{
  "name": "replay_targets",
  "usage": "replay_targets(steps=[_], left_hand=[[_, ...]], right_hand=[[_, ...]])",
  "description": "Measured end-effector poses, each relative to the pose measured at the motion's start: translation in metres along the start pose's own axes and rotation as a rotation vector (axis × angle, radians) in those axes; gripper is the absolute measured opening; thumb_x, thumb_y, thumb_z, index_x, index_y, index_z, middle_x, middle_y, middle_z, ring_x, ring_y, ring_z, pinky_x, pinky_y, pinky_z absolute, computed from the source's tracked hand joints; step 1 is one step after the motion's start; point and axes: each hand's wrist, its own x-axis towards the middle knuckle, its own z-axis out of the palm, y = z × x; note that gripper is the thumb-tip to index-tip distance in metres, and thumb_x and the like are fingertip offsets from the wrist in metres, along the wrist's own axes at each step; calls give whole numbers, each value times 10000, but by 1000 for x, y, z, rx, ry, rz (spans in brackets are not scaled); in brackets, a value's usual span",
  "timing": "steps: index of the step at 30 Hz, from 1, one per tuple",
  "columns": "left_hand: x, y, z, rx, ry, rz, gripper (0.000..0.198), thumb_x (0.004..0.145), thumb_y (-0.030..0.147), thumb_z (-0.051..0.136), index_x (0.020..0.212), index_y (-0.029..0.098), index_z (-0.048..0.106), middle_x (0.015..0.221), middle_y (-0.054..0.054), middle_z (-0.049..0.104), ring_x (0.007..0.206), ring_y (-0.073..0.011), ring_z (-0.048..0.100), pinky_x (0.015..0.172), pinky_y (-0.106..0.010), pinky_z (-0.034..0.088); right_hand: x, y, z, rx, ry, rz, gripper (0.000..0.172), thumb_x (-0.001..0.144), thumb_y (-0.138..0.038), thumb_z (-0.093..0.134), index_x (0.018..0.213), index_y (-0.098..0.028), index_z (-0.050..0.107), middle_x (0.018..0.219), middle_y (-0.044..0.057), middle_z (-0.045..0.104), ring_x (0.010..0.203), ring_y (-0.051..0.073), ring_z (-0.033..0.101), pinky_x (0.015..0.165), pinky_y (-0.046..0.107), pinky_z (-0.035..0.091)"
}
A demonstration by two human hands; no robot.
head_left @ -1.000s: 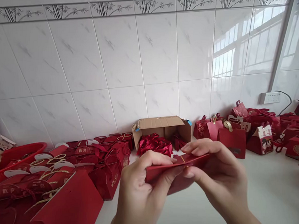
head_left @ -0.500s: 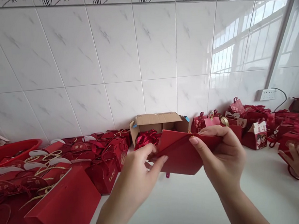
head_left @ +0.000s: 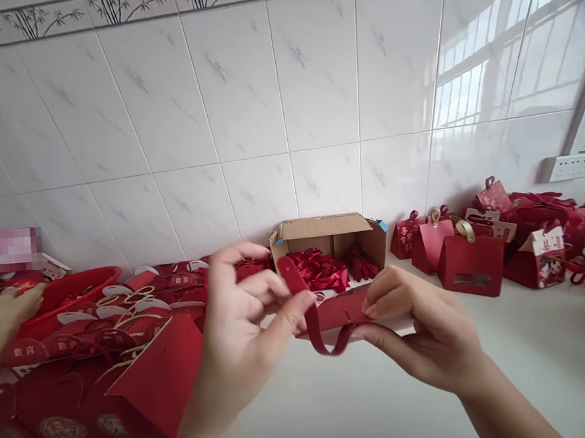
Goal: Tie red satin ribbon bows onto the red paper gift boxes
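My left hand (head_left: 240, 329) pinches the upper end of a red ribbon strap (head_left: 309, 311) between thumb and forefinger, its other fingers raised. The strap loops down and under a flat red paper box (head_left: 344, 312), which my right hand (head_left: 420, 330) grips by its right side, thumb on top. Both hands hover above the white counter (head_left: 366, 407), in front of an open cardboard carton (head_left: 328, 236) holding several red ribbons (head_left: 321, 270).
Flat red boxes with gold cord handles (head_left: 104, 325) pile up on the left beside a red basin (head_left: 72, 291). Another person's hand (head_left: 8, 312) reaches in at the far left. Assembled red gift boxes (head_left: 470, 260) stand at right under a wall socket (head_left: 567, 168).
The folded red box was held up on edge by both hands; now it lies flatter in my right hand, and my left hand has pulled a ribbon strap up from it. The view shifted right.
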Motion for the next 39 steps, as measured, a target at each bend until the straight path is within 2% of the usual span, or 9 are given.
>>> replay_targets(steps=[4, 6, 9, 12, 15, 19, 30, 35, 39], left_hand=[[0, -2, -4, 249, -308, 95, 90, 819, 167, 627, 853, 250, 624, 754, 44, 651, 700, -82, 613, 611, -149, 488], [-1, -3, -6, 289, -354, 99, 189, 886, 157, 517, 957, 280, 642, 807, 38, 671, 694, -74, 604, 595, -149, 477], [-3, -4, -7, 290, -323, 139, 257, 890, 132, 488, 1043, 289, 623, 892, 20, 675, 769, -91, 618, 664, -176, 499], [-3, -6, -4, 316, -205, 235, 163, 810, 135, 619, 902, 260, 671, 951, -2, 634, 898, -121, 608, 784, -205, 498], [-2, -7, 1, 280, -149, 223, 131, 810, 146, 629, 874, 252, 672, 966, -6, 626, 914, -122, 611, 761, -198, 506], [-3, -6, 5, 230, -233, 164, 230, 858, 156, 572, 1021, 296, 653, 940, 27, 701, 850, -104, 649, 724, -183, 518], [-5, -7, 9, 161, -322, 179, 268, 850, 97, 567, 1003, 284, 683, 829, 53, 709, 739, -74, 643, 712, -166, 511], [-3, -6, 7, 103, -426, 221, 267, 827, 75, 573, 1010, 239, 677, 909, -10, 704, 853, -140, 645, 739, -234, 528], [-3, -6, 4, 45, -487, 274, 328, 800, 71, 578, 1068, 247, 645, 985, -43, 693, 947, -195, 631, 832, -320, 520]], right_hand=[[1, 0, -1, 34, -22, 20, 195, 763, -71, 682, 794, -173, 519, 680, 7, 573, 617, 115, 530, 517, 242, 451], [1, 1, -3, 38, -20, 26, 189, 770, -70, 673, 793, -174, 518, 682, 5, 573, 618, 112, 525, 515, 236, 448], [0, 2, -4, 20, -14, 51, 189, 768, -70, 673, 802, -177, 521, 689, 7, 573, 622, 115, 524, 515, 241, 441], [-1, 1, -5, 2, -6, 74, 204, 756, -63, 680, 803, -179, 519, 699, 10, 564, 631, 120, 528, 519, 246, 442], [0, -2, -5, -10, 1, 79, 206, 756, -69, 680, 790, -183, 511, 697, 6, 547, 633, 121, 532, 518, 241, 444], [1, -4, -6, -13, 8, 114, 203, 764, -77, 674, 799, -186, 507, 710, 9, 553, 642, 119, 537, 517, 231, 451], [1, -2, -7, -4, 13, 123, 203, 758, -95, 685, 809, -188, 512, 706, 4, 556, 654, 121, 539, 544, 236, 469], [2, -3, -9, -17, 35, 105, 191, 755, -102, 689, 799, -187, 523, 686, 4, 556, 638, 125, 551, 525, 236, 488], [1, -5, -9, -6, 81, 45, 177, 764, -65, 661, 847, -179, 553, 817, 61, 627, 720, 159, 617, 556, 269, 536]])
